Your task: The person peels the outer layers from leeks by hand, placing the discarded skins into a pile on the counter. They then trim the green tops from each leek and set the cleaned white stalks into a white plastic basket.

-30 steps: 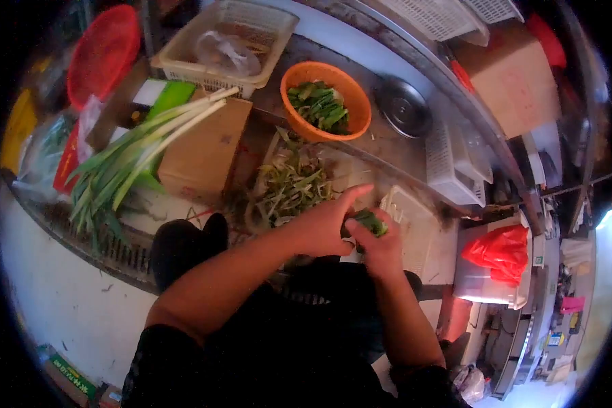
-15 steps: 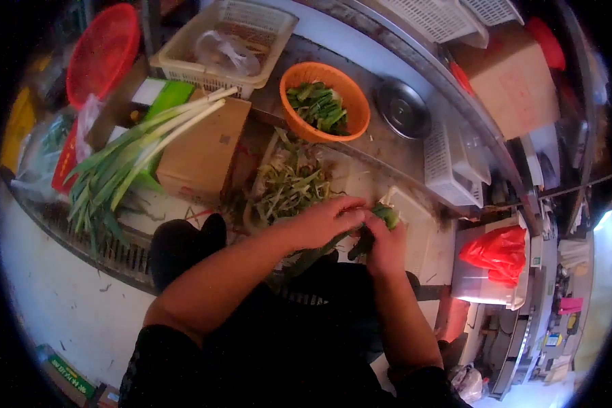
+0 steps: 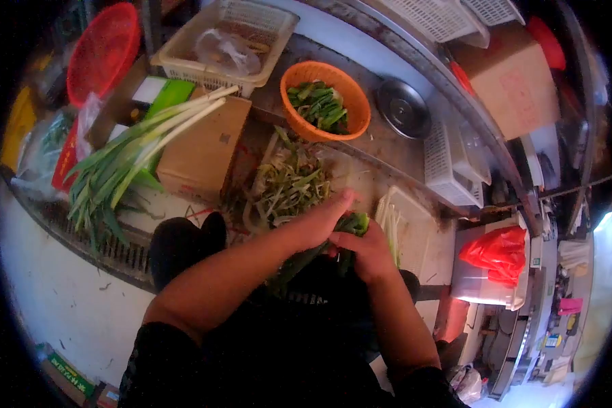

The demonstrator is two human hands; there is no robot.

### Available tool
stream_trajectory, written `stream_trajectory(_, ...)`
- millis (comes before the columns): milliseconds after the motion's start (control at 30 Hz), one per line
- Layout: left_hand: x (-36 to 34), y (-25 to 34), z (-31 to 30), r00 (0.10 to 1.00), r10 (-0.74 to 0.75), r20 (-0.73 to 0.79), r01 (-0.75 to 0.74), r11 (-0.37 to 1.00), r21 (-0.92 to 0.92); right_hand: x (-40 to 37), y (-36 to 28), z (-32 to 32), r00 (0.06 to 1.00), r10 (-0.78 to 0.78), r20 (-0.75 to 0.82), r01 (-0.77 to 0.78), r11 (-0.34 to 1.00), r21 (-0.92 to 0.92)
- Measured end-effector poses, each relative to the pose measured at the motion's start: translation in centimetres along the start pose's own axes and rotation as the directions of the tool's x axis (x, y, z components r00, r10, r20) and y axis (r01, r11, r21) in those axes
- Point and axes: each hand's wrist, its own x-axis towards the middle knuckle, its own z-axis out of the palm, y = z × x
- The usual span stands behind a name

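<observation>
Over my lap, my right hand [image 3: 368, 249] is closed round a folded bunch of green scallion leaves [image 3: 355, 223]. My left hand [image 3: 328, 219] meets it from the left, its fingers pressed together against the same bunch and partly hidden. Dark leaf ends hang below both hands. Beyond my left hand lies a heap of trimmed, wilted leaves [image 3: 294, 185]. Pale scallion stalks [image 3: 392, 228] rest in a white basket [image 3: 425, 234] to the right of my right hand. Cut green leaves [image 3: 319, 105] fill part of an orange basket [image 3: 358, 112] farther back.
Long scallions [image 3: 139, 146] lie across a cardboard box [image 3: 204, 153] at left. A cream crate [image 3: 258, 76] holding a plastic bag, a dark round lid [image 3: 402, 109] and white baskets [image 3: 449, 163] stand behind. A red bag [image 3: 493, 255] tops a bin at right.
Both hands have shifted slightly left and toward me with the leaves, the left hand's fingers now pointing up more. The pale stalks in the white basket have come into fuller view.
</observation>
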Motion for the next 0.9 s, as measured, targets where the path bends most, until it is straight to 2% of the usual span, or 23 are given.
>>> stream_trajectory(67, 0.3, -0.4, 0.0, 0.998, 0.03, -0.053, -0.03, 1.0, 0.008, -0.2, 0.1, -0.1, 0.999, 0.034, 0.014, -0.034, 0.999, 0.006)
stream_trajectory(133, 0.2, -0.2, 0.0, 1.0, -0.025, -0.012, 0.023, 0.991, -0.134, -0.4, 0.0, 0.3, 0.972, -0.037, -0.233, 0.059, 0.994, 0.088)
stream_trajectory(167, 0.2, -0.2, -0.3, 1.0, -0.025, -0.014, 0.023, 0.991, -0.133, -0.2, -0.1, -0.1, 0.972, -0.037, -0.232, 0.059, 0.994, 0.089)
stream_trajectory(200, 0.3, -0.1, -0.8, 0.996, -0.003, 0.094, -0.024, 0.956, 0.292, 0.1, -0.5, -0.9, 0.928, -0.173, -0.331, 0.209, 0.975, 0.075)
stream_trajectory(233, 0.5, -0.2, -1.1, 0.979, -0.028, 0.201, -0.113, 0.746, 0.656, 0.4, -1.1, -1.3, 0.854, -0.302, -0.424, 0.353, 0.935, 0.045)
stream_trajectory(300, 0.5, -1.0, -0.7, 0.973, 0.008, 0.231, -0.159, 0.751, 0.64, 0.0, -2.5, -0.7, 0.852, -0.299, -0.43, 0.36, 0.931, 0.066)
stream_trajectory(367, 0.6, -1.7, 0.0, 0.956, 0.085, 0.282, -0.245, 0.76, 0.602, -0.6, -3.6, 1.2, 0.893, -0.29, -0.345, 0.397, 0.868, 0.297)
stream_trajectory(400, 0.7, -1.4, 0.4, 0.956, 0.085, 0.281, -0.244, 0.762, 0.6, -0.6, -3.6, 1.2, 0.893, -0.288, -0.345, 0.395, 0.869, 0.297)
stream_trajectory(467, 0.4, -0.7, 1.1, 0.971, 0.028, 0.238, -0.208, 0.589, 0.781, -0.5, -3.2, 1.0, 0.881, -0.277, -0.383, 0.422, 0.826, 0.374)
stream_trajectory(500, 0.6, -1.4, 1.1, 0.972, 0.029, 0.235, -0.206, 0.589, 0.781, -0.5, -2.9, 0.7, 0.882, -0.277, -0.381, 0.421, 0.826, 0.375)
stream_trajectory(567, 1.1, -3.6, 1.2, 0.941, 0.192, 0.28, -0.336, 0.422, 0.842, -0.7, -2.6, -0.3, 0.959, -0.225, -0.17, 0.28, 0.84, 0.465)
stream_trajectory(600, 0.7, -3.3, 1.5, 0.941, 0.191, 0.279, -0.336, 0.423, 0.841, -1.0, -2.8, -0.5, 0.96, -0.224, -0.17, 0.279, 0.84, 0.465)
stream_trajectory(667, -0.6, -1.9, 2.2, 0.89, 0.267, 0.37, -0.454, 0.44, 0.775, -1.5, -3.4, -0.7, 0.99, -0.081, -0.117, 0.135, 0.804, 0.579)
stream_trajectory(700, -1.0, -1.4, 2.2, 0.89, 0.265, 0.371, -0.454, 0.442, 0.774, -1.6, -3.5, -0.8, 0.99, -0.08, -0.12, 0.135, 0.804, 0.579)
stream_trajectory(767, -1.5, -0.5, 2.3, 0.892, 0.268, 0.364, -0.451, 0.574, 0.684, -1.9, -3.8, -1.2, 0.988, -0.15, 0.033, 0.075, 0.658, 0.749)
stream_trajectory(800, -1.5, -0.3, 2.4, 0.892, 0.268, 0.365, -0.452, 0.574, 0.683, -1.8, -3.9, -1.5, 0.988, -0.151, 0.033, 0.076, 0.659, 0.749)
stream_trajectory(867, -1.7, 0.0, 2.4, 0.845, 0.375, 0.381, -0.529, 0.691, 0.492, -1.6, -3.9, -2.0, 0.969, -0.191, 0.155, -0.028, 0.537, 0.843)
stream_trajectory(900, -2.0, 0.7, 2.5, 0.846, 0.374, 0.379, -0.528, 0.691, 0.494, -1.6, -4.3, -2.0, 0.969, -0.191, 0.157, -0.031, 0.536, 0.843)
